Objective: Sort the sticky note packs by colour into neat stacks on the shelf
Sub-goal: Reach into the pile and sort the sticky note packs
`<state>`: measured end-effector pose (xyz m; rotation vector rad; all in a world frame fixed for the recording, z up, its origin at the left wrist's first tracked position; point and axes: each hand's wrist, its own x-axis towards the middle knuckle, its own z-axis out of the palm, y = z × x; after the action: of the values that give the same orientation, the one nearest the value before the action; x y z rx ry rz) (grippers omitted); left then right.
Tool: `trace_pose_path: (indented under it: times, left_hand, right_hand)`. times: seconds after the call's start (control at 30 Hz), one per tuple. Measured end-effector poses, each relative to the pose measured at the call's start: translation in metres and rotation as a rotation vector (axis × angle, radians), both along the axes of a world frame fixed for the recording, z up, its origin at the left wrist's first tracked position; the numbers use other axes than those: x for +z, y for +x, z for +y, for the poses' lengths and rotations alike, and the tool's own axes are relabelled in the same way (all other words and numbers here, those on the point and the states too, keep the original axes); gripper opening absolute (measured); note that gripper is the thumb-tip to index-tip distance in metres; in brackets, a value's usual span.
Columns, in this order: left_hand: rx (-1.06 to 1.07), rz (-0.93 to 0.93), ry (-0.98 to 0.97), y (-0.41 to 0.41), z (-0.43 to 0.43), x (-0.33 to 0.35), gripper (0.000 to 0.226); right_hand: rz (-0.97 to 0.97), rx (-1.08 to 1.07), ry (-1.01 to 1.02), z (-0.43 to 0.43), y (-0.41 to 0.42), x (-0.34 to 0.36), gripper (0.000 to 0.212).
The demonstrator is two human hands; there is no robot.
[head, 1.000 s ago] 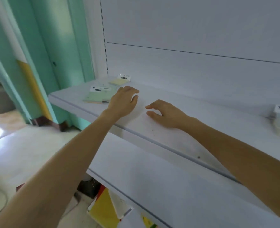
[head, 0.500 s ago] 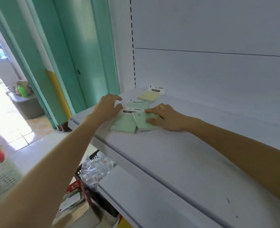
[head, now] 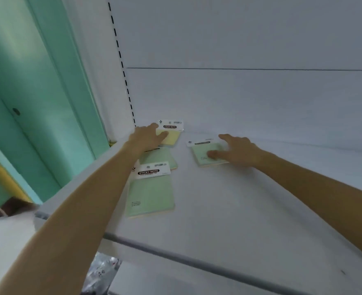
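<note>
Whereas both hands worked side by side before, the left hand [head: 148,136] now rests flat on the yellow sticky note pack [head: 172,138] and the right hand [head: 237,150], fingers spread, presses a green pack [head: 205,153] aside; two overlapping green packs [head: 151,194] lie on the white shelf [head: 229,209] beside a teal door [head: 37,103].

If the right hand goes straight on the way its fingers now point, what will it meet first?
The right hand, thumb on a pale green sticky note pack, points left. It probably first meets the pale yellow sticky note pack under the left hand; depth is unclear.
</note>
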<state>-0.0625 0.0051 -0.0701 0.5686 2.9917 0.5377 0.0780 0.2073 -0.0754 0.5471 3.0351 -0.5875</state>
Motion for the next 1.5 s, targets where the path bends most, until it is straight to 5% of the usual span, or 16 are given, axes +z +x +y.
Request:
trace_pose_path:
  times: [0.27, 0.43, 0.7, 1.5]
  left_hand:
    - [-0.168, -0.126, 0.144, -0.025, 0.021, 0.011, 0.073]
    - [-0.266, -0.132, 0.363, -0.023, 0.030, 0.019, 0.061]
    - [-0.519, -0.341, 0.667, 0.029, 0.074, 0.035, 0.061]
    - [-0.674, -0.581, 1.008, 0.416, 0.387, 0.034, 0.048]
  right_hand:
    - [0.155, -0.070, -0.245, -0.023, 0.005, 0.013, 0.063]
    - [0.338, -0.175, -0.363, -0.023, 0.019, 0.013, 0.044]
    - [0.683, -0.521, -0.594, 0.012, 0.085, 0.011, 0.049]
    - [0.830, -0.814, -0.403, 0.223, 0.525, 0.002, 0.046]
